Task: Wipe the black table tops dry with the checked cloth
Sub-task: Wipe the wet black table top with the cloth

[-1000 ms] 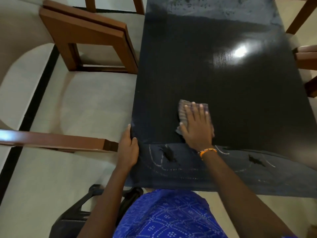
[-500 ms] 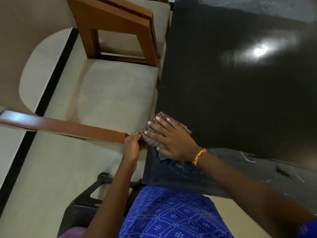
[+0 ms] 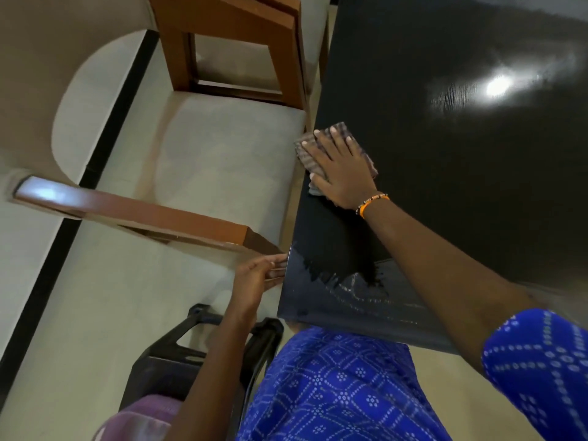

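**Cloth at left edge of table, right hand flat on it**

Right hand (image 3: 342,171) lies palm down on the cloth (image 3: 337,130), centre of frame; fingers straight and slightly spread, pressing, not gripping; orange band (image 3: 372,203) on the wrist. Cloth sits on the table (image 3: 461,186) at its left edge, one corner just over the rim. Left hand (image 3: 254,278), lower centre, rests against the table's left edge near the close corner; fingers extended along the rim, thumb not visible, grip cannot be told. Wet streaks (image 3: 343,281) across the table's near strip; the top beyond looks dark and glossy, a light glare at upper right. Wooden chair (image 3: 229,43) at upper left, beside the table; black stool (image 3: 178,361) at bottom.
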`<state>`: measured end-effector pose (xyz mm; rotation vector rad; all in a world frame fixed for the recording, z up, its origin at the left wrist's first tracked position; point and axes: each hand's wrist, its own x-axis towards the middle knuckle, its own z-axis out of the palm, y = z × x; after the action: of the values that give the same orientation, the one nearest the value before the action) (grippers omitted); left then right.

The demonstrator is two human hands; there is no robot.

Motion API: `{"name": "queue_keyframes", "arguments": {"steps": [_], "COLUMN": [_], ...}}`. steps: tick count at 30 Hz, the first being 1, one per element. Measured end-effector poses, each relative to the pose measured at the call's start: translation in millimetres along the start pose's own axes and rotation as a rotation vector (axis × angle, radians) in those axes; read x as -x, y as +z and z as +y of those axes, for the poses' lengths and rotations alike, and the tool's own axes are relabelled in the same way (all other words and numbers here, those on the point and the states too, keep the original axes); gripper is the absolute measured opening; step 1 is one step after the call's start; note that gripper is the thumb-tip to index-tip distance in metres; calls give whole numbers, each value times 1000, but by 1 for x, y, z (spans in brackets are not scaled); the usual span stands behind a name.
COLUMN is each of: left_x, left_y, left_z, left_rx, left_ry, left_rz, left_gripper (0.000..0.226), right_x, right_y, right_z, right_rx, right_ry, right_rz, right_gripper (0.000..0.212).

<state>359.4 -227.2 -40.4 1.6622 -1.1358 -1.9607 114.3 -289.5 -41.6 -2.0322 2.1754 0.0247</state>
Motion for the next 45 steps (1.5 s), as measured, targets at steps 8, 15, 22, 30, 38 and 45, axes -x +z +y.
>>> {"name": "queue_keyframes", "arguments": {"steps": [8, 15, 22, 30, 38, 45], "left_x": [32, 69, 86, 77, 77, 88], "left_y": [4, 16, 31, 17, 11, 23], "left_z": [-18, -59, -76, -79, -76, -72], "left_rx": [156, 78, 17, -39, -152, -438], "left_ry": [-43, 16, 107, 89, 147, 245], "left_rz": [152, 317, 318, 332, 303, 400], "left_gripper": [24, 26, 32, 34, 33, 28], "right_x": [125, 189, 204, 258, 221, 224], "right_y": [32, 48, 41, 36, 50, 55], "right_z": [-87, -130, -66, 45, -104, -131], "right_rx": [-12, -88, -12, -83, -128, -93], "right_ry": [-166, -190, 3, 547, 346, -1], "right_rz": [-32, -16, -32, 52, 69, -8], "right_gripper": [67, 65, 64, 66, 66, 62]}}
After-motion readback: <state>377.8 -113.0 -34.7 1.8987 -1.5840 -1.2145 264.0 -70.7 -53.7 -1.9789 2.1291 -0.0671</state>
